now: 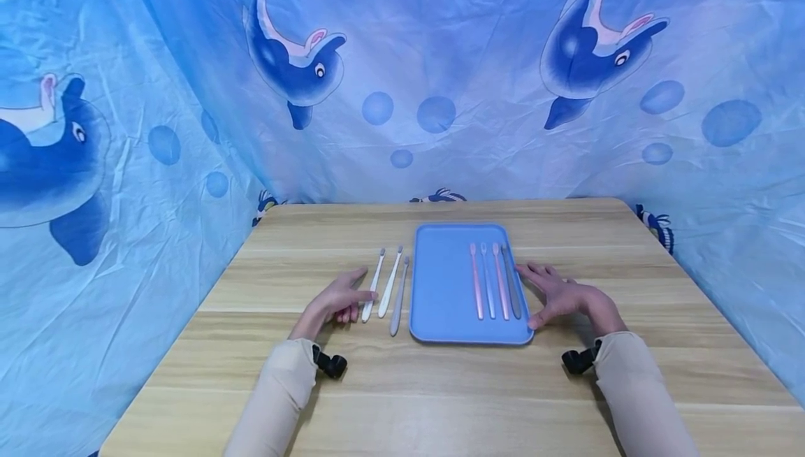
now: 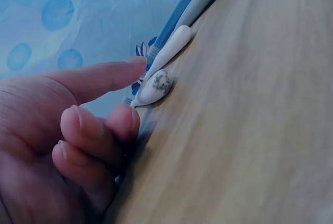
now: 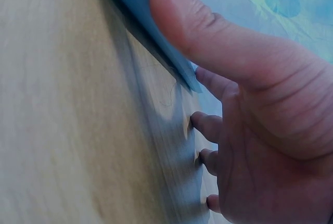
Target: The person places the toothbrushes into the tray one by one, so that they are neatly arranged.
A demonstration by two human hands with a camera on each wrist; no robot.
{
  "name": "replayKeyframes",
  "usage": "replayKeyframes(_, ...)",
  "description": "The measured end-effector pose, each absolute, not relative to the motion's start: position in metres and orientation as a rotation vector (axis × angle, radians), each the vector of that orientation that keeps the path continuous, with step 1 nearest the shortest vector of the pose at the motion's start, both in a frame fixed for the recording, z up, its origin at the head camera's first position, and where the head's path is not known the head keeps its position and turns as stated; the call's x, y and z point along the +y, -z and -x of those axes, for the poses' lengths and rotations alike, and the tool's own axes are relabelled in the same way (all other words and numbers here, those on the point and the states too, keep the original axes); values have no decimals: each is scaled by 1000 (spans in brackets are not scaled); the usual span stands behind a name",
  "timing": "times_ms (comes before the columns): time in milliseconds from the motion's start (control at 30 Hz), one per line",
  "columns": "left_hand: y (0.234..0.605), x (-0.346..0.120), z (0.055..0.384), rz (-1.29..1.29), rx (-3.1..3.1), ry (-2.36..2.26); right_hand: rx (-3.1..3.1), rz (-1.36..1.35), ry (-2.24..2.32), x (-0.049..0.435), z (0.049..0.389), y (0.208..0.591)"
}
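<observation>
My left hand (image 1: 342, 295) reaches over the leftmost white toothbrush (image 1: 372, 288), thumb and forefinger spread about it. The left wrist view shows the thumb tip over the brushes and the other fingers bent beside the nearest handle (image 2: 156, 87). Another white toothbrush (image 1: 390, 284) and a grey one (image 1: 399, 300) lie to its right. A blue tray (image 1: 440, 331) bears two pink toothbrushes (image 1: 476, 282), a blue one (image 1: 488, 282) and a dark grey one (image 1: 511, 282). At the tray's right edge, my right hand (image 1: 566, 300) rests with fingers spread, its thumb (image 3: 177, 21) overlapping the rim.
All of this lies on a wood-grain table (image 1: 440, 401). A blue curtain (image 1: 402, 59) printed with dolphins hangs behind the table and along its sides. Both wrists carry small black cameras (image 1: 330, 364).
</observation>
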State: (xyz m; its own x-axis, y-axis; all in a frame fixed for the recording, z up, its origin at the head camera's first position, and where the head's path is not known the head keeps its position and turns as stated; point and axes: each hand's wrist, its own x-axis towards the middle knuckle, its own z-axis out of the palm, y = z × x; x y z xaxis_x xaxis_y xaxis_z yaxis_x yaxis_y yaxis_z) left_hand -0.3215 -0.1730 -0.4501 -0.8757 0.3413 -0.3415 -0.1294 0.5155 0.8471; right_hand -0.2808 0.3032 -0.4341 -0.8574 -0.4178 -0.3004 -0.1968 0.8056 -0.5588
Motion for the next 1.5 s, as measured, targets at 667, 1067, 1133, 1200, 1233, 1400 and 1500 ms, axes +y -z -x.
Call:
replayKeyframes(667,444,-162,313,-135,2464,-1208,2589,472,712,302,282,429)
replayKeyframes(1067,447,-162,317,-160,2445,-1229,2587,471,714,302,282,430)
replayKeyframes(1133,448,-161,317,-162,2436,-1242,2589,468,703,302,283,429)
replayKeyframes(1200,448,-161,318,-151,2433,-1253,2591,465,698,302,282,429)
replayKeyframes(1233,448,-161,318,-147,2435,-1258,2591,463,696,302,282,429)
replayKeyframes(1400,450,-160,317,-114,2424,-1302,2594,461,690,302,282,430)
replayKeyframes(1500,452,-160,316,-101,2412,-1326,2596,470,688,301,282,431)
